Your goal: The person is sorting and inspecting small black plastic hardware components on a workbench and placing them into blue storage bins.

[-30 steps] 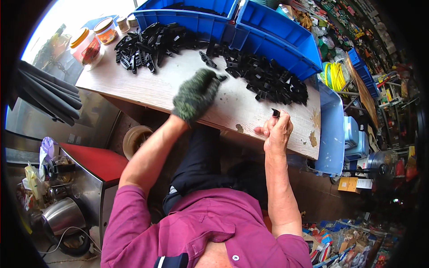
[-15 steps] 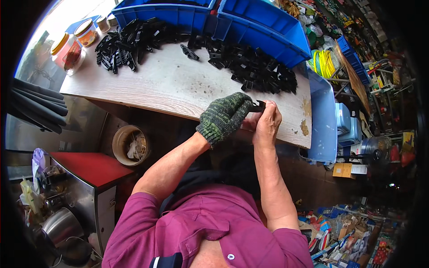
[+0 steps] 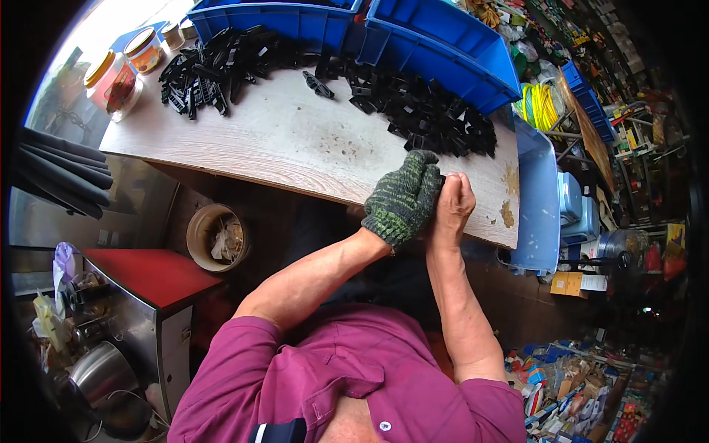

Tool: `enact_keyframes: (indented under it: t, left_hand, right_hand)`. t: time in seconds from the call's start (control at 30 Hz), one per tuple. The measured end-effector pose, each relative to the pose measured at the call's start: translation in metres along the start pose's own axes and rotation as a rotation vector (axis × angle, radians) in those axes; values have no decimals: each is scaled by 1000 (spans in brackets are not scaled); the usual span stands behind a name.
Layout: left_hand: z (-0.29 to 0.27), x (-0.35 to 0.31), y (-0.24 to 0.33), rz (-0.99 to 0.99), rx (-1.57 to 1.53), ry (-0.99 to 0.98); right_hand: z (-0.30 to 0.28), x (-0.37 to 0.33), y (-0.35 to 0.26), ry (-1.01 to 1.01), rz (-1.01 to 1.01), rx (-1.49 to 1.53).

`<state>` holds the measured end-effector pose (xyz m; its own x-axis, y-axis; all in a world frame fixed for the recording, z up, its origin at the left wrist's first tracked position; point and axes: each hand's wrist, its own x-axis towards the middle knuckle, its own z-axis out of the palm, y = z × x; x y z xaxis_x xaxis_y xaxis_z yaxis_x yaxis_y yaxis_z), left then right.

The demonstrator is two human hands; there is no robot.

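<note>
In the head view, the left hand (image 3: 402,198), in a green knitted glove, and the bare right hand (image 3: 452,205) are pressed together at the near right edge of the wooden table (image 3: 295,144). The gloved fingers are curled and closed against the right hand; the right hand is clenched in a loose fist beside them. Whatever sits between the two hands is hidden by the fingers, so I cannot tell if a part is pinched there.

Just beyond the hands, toward the far right of the table, lies a heap of black plastic parts (image 3: 428,118), its nearest pieces almost touching the glove's fingertips. A second heap of black parts (image 3: 214,66) lies at the far left, well apart from the hands, and one single black part (image 3: 317,83) lies between the heaps.

Blue bins (image 3: 443,44) stand along the far edge. Two jars (image 3: 122,74) stand at the far left corner. Below the table's near left side sits a round bucket (image 3: 214,236).
</note>
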<state>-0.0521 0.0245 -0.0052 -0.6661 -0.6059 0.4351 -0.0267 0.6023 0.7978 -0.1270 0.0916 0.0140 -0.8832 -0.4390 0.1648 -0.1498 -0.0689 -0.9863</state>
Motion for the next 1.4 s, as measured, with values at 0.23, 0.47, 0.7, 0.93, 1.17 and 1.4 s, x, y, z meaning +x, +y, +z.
enact_keyframes:
  t: [0.23, 0.47, 0.7, 0.93, 1.17, 1.4]
  left_hand:
    - [-9, -2, 16, -166, -180, 14]
    - [-19, -7, 8, -177, -360, -54]
    - [-34, 4, -20, -202, -785, -203]
    - [-41, 8, -14, -290, -847, -240]
    - [-33, 4, -11, -370, -886, -160]
    - [-71, -14, -18, -392, -881, 46]
  right_hand:
    - [-13, 4, 19, -68, -18, 25]
    - [-11, 0, 11, -114, -121, -59]
    - [-18, -7, -6, -304, 81, 140]
    - [-16, -9, -5, -261, 110, 199]
    - [-21, -3, 4, -225, 135, 266]
    - [-82, 51, -14, 147, 131, 382]
